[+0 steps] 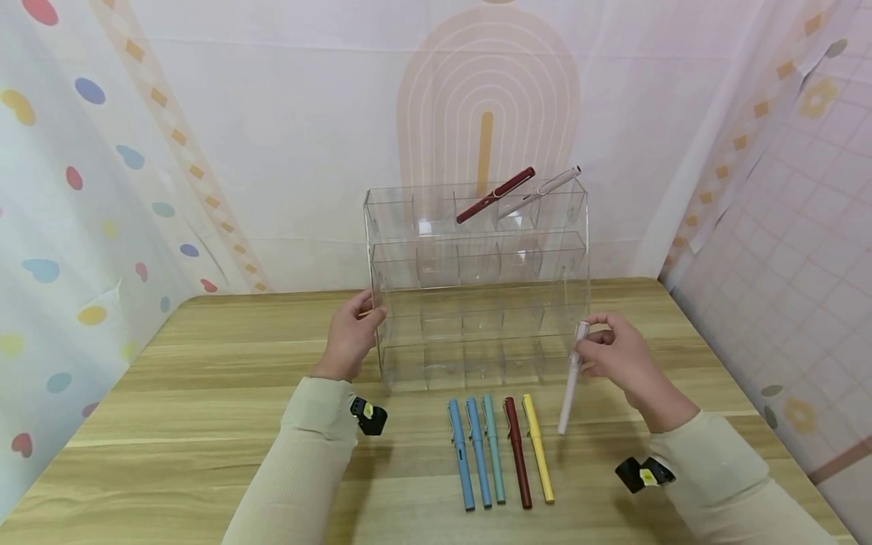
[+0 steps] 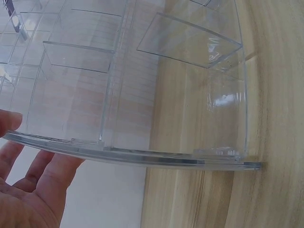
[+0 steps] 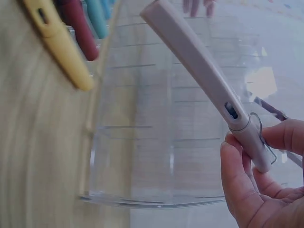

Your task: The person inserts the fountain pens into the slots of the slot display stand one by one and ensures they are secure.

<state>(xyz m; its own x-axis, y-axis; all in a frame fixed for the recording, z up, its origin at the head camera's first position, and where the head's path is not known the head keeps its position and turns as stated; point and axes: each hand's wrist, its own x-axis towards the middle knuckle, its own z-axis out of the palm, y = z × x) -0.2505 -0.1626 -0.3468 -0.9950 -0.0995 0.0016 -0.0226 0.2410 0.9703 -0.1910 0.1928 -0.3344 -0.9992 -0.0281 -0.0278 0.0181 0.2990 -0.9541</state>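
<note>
Head: rack (image 1: 480, 286) between hands (image 1: 349, 338), pale pen (image 1: 569, 390) in right (image 1: 618, 354).

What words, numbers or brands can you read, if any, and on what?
No readable words, numbers or brands.
Small yellow labels on the two black, boxy wrist cameras: too small to read.
Slim pale pink pen in the right hand: no lettering I can make out.
Clear plastic rack with small compartments: none I can see.
</note>
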